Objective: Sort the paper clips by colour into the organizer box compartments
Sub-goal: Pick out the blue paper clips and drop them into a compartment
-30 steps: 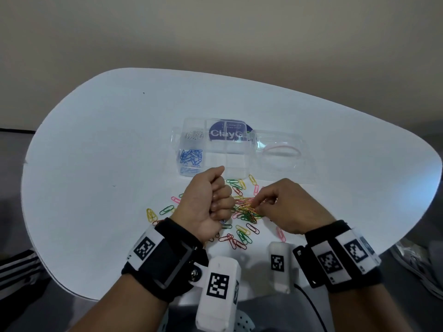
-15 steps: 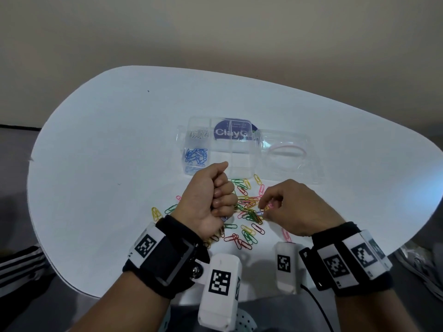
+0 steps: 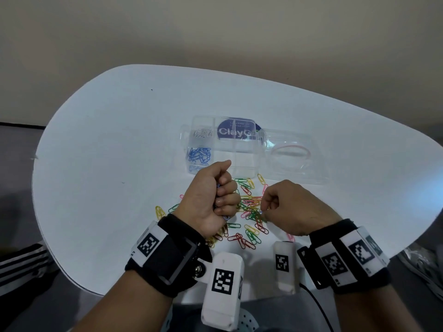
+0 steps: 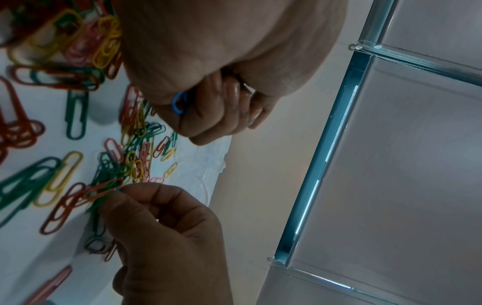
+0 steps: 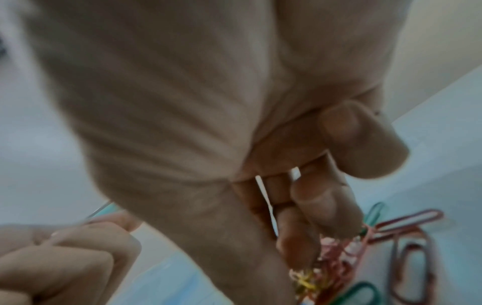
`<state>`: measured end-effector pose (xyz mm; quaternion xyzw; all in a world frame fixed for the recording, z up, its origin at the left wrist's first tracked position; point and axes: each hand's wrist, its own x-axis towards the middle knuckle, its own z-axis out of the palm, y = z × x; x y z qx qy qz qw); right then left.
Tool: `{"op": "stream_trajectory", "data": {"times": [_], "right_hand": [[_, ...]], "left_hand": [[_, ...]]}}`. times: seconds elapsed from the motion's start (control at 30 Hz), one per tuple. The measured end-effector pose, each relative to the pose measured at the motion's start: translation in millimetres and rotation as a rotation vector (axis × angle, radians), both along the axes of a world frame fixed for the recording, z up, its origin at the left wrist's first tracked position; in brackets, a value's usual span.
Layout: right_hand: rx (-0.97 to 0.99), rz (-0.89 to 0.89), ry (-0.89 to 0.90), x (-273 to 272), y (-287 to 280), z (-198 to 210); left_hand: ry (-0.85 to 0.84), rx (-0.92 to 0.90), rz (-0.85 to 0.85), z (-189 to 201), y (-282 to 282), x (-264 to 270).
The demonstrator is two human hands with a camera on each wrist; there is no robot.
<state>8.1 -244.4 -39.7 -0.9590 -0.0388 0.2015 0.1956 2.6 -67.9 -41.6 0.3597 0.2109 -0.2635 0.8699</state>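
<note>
My left hand (image 3: 215, 200) is a closed fist just in front of the clear organizer box (image 3: 247, 164). It grips blue paper clips (image 4: 180, 103), whose loops poke out under the curled fingers. My right hand (image 3: 285, 207) hovers over the mixed pile of coloured paper clips (image 3: 250, 212). Its thumb and forefinger pinch a small blue clip (image 4: 118, 188) at the pile's right edge. The box's front left compartment holds blue clips (image 3: 199, 155). Silver clips (image 3: 203, 133) lie in the compartment behind it.
The box's clear lid (image 3: 294, 168) lies open to the right with a pink ring (image 3: 291, 152) on it. A blue label (image 3: 236, 131) shows through the box's back. Stray yellow and green clips (image 3: 165, 210) lie left of my fist on the white table (image 3: 115, 152).
My right hand has lifted its pinching fingers off the pile and drawn slightly back toward me. The left fist has stayed closed in the same place.
</note>
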Motion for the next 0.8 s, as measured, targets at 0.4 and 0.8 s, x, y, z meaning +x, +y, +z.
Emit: {"op": "stream_trajectory", "data": {"times": [0.4, 0.8], "right_hand": [[0.024, -0.026, -0.041, 2.0, -5.1, -0.9], [0.05, -0.054, -0.098, 1.4, 2.6, 8.2]], "left_hand": [[-0.007, 0.011, -0.001, 0.0, 0.9, -0.9], [0.005, 0.01, 0.029, 0.5, 13.9, 2.4]]}}
